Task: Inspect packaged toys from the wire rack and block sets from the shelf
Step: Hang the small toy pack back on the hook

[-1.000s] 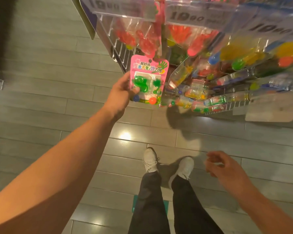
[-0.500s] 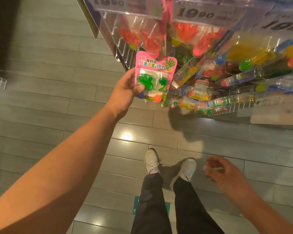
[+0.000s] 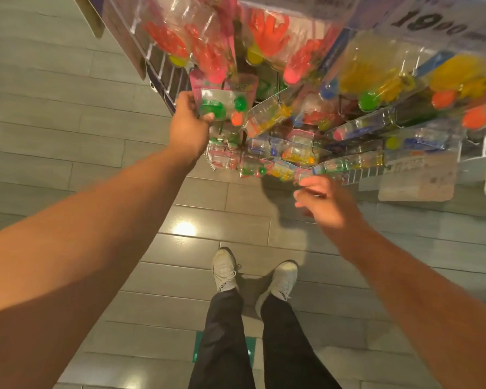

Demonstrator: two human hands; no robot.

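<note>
My left hand (image 3: 188, 127) grips a pink blister pack (image 3: 225, 103) with green toys and an orange ball inside, held up against the wire rack (image 3: 166, 74). Rows of hanging toy packs fill the rack: red hand-shaped toys (image 3: 267, 26) on top, yellow ones (image 3: 376, 77) to the right. My right hand (image 3: 324, 203) hovers just below the lowest row of packs (image 3: 286, 167), fingers loosely curled and holding nothing.
Price cards (image 3: 435, 21) reading 19 hang along the rack's top edge. A pale tag (image 3: 417, 178) hangs at the rack's lower right. Grey plank floor (image 3: 54, 136) spreads to the left. My white shoes (image 3: 225, 270) stand below the rack, near a green floor mark (image 3: 198, 349).
My left hand has pushed the pink pack up and in toward the rack. My right hand has risen from near my feet to the lowest row of packs.
</note>
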